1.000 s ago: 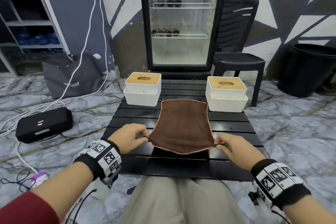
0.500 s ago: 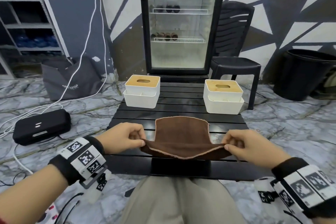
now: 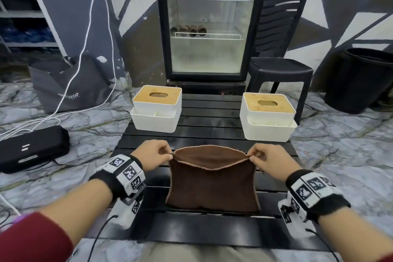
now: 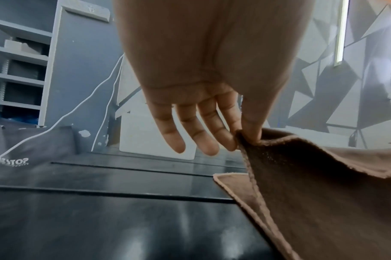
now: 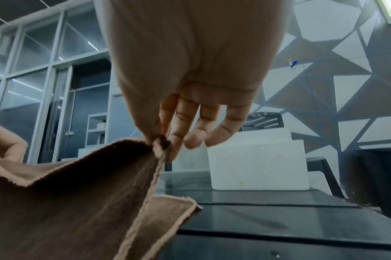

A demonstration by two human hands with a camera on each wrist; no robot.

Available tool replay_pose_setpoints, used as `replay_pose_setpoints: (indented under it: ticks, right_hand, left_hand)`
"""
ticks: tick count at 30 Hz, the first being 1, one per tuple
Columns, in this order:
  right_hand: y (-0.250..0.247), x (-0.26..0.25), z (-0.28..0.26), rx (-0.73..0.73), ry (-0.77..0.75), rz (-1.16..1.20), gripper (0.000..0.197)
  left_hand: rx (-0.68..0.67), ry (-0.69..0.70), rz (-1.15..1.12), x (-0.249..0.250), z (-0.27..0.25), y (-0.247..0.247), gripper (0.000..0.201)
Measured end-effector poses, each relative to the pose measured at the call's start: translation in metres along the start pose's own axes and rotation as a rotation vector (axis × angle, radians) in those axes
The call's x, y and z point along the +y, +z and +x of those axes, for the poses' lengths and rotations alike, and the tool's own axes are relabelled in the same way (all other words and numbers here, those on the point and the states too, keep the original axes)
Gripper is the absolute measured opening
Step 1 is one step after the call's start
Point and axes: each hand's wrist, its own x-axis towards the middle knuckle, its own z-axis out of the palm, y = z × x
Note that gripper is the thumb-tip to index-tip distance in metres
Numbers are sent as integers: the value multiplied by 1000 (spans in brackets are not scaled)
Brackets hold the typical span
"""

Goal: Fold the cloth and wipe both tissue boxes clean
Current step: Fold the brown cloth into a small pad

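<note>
Cloth (image 3: 212, 185) below both grips (corners pinched)

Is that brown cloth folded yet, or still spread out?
Half folded: the brown cloth is doubled over, its top layer still pinched at both corners by left hand and right hand.

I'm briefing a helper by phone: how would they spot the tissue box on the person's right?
On the black slatted table before the glass-door fridge stand two white tissue boxes with wooden lids. The right tissue box is the one nearest the black plastic chair.
</note>
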Motion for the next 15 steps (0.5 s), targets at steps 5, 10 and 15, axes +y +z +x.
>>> replay_pose_setpoints:
  ticks: [5, 10, 15]
  right_hand:
    - [16, 18, 44, -63, 64, -79, 10]
    - [26, 28, 72, -165, 76, -153, 7]
    - [30, 32, 88, -253, 89, -221, 7]
  left_hand:
    - [-25, -69, 43, -11, 42, 11, 4]
    - [-78, -103, 78, -21, 67, 17, 7]
    - [-135, -76, 100, -28, 78, 23, 9]
